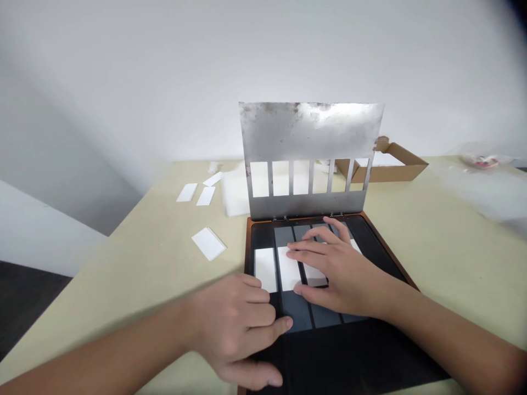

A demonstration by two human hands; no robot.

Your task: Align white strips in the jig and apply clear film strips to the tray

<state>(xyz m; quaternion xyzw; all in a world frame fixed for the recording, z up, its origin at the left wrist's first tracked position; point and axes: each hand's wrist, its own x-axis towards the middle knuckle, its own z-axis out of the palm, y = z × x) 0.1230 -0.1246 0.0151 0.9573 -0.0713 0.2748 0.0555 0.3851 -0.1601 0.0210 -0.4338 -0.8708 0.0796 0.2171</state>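
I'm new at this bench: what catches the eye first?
A stained metal plate with six slots stands upright, hinged at the far edge of a dark tray. The right hand lies flat on white cards in the tray; the left hand rests at its near left corner. More loose cards lie on the beige table to the left.

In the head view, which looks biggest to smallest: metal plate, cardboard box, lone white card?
1. Metal plate, clearly biggest.
2. Cardboard box, but it is farther off and partly hidden, so unsure.
3. Lone white card, smallest.
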